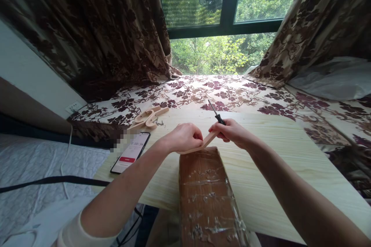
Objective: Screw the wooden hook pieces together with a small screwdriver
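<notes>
Floral curtains (124,27) frame a window (198,0) beyond our pale surface (278,146). Over the far end of the taped brown box (203,197) we hold an angled wooden piece (209,138): our left hand (185,137) pinches its lower length, while our right hand (232,133) grips a screwdriver (220,119) (shaft pointing away from us) and seems to steady the raised end. With that hand doing both jobs, we judge the piece could twist or slip. Small bits (159,122), probably screws, lie loose by the other wooden pieces (150,120), where a bump might scatter them.
</notes>
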`<state>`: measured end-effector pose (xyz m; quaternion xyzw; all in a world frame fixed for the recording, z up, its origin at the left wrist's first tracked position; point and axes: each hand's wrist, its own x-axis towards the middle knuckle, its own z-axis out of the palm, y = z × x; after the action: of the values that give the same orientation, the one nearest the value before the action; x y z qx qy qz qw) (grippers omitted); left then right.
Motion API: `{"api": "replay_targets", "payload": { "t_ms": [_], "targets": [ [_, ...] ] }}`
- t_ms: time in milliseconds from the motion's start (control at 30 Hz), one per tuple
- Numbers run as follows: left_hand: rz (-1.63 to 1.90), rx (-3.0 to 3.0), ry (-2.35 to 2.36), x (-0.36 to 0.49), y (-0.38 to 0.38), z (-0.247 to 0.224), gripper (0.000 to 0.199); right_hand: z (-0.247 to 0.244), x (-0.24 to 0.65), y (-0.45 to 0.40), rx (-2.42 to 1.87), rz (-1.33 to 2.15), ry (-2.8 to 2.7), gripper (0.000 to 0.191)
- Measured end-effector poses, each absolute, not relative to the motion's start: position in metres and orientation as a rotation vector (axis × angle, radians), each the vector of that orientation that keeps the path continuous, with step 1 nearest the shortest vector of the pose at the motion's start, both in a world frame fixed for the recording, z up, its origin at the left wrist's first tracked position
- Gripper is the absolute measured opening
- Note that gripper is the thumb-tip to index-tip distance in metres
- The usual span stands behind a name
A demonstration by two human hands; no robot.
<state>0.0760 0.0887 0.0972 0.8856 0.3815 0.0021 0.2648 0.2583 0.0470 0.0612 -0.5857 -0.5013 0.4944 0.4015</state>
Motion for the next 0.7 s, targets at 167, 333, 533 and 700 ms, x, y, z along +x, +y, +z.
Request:
{"api": "replay_targets", "payload": {
  "t_ms": [167,333,533,700],
  "targets": [
    [-0.015,2.395,1.043,0.0772,0.0865,0.0984,0.023,0.0607,0.2580,0.0450,-1.479,1.247,-1.277,0.017],
    [-0.052,2.413,1.039,0.0781,0.0869,0.0977,0.018,0.0577,0.2582,0.0458,-1.481,1.242,-1.282,0.017],
    [-0.133,2.446,1.007,0.0776,0.0874,0.0947,0.022,0.0564,0.2576,0.0445,-1.493,1.232,-1.290,0.018],
    [-0.109,2.509,0.993,0.0772,0.0855,0.0939,0.024,0.0562,0.2576,0.0427,-1.492,1.196,-1.321,0.019]
  ]
}}
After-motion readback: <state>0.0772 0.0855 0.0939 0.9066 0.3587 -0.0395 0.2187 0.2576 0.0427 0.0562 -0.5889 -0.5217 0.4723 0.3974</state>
